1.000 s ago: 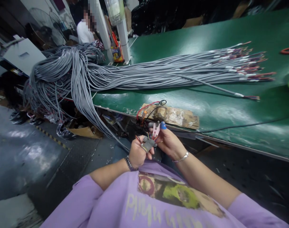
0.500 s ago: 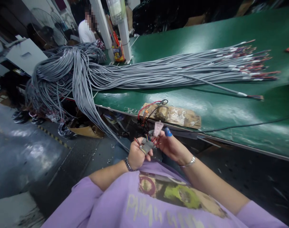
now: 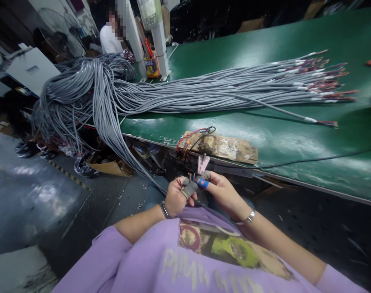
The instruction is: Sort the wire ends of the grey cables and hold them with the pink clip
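Note:
My left hand [image 3: 175, 198], with grey covers on its fingers, is closed around the stripped end of a grey cable; most of that end is hidden in the grip. Thin coloured wires [image 3: 191, 177] fan out above its fingers. Beside it, my right hand [image 3: 226, 193] pinches at these wires, its blue-covered thumb pressed toward a grey-covered finger. Exactly which wires sit in the pinch is hidden. A pale pink clip [image 3: 203, 164] stands just behind the right fingertips, close to the bench edge.
A long bundle of grey cables [image 3: 185, 95] lies across the green bench [image 3: 295, 142] and hangs over its left edge. A worn wooden board [image 3: 234, 149] with red and black leads sits at the front edge. Behind the posts is a person in white [image 3: 110, 39].
My right thumb has come down from a raised position and now presses near the wires. The left hand stays almost where it was, still holding the cable end.

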A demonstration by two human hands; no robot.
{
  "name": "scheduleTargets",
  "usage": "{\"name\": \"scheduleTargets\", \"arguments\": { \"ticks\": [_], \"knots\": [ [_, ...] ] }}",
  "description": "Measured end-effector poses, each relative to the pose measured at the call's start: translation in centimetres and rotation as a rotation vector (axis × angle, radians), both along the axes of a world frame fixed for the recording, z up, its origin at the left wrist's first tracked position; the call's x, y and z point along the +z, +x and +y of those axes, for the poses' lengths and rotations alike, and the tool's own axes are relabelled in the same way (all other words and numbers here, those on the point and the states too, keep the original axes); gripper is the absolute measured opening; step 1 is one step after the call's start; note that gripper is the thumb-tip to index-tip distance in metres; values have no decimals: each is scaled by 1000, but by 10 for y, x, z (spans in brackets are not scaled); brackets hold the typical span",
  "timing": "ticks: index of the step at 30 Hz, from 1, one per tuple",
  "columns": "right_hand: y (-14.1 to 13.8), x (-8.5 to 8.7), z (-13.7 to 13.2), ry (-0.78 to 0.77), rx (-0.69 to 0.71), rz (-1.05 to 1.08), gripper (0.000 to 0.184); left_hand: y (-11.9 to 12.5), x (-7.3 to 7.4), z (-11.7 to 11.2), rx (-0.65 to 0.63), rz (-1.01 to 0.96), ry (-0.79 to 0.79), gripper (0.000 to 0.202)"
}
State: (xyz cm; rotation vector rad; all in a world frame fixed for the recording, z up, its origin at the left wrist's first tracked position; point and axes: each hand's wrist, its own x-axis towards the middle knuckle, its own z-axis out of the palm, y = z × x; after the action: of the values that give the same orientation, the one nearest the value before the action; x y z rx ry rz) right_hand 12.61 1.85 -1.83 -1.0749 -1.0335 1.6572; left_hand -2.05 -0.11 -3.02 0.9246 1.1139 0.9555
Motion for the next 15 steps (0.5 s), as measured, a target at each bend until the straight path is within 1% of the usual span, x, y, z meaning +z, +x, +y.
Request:
{"name": "scheduleTargets", "arguments": {
  "ticks": [3,5,7,10,13,15],
  "knots": [
    [-3,-2,-2,-16,-36,9,40,0,-7,0,48,-18,12,53],
    [-2,-4,-2,-28,-40,19,39,0,-8,1,60,-21,17,53],
    [-1,-5,-1,-46,-33,44,37,1,-6,2,72,-19,8,53],
    [2,-5,1,-116,-13,133,36,2,0,3,91,-9,-17,55],
    [2,-2,2,-168,53,211,39,2,4,3,65,6,-14,53],
    [0,0,3,-175,80,206,41,2,5,3,32,19,0,50]
  ]
}}
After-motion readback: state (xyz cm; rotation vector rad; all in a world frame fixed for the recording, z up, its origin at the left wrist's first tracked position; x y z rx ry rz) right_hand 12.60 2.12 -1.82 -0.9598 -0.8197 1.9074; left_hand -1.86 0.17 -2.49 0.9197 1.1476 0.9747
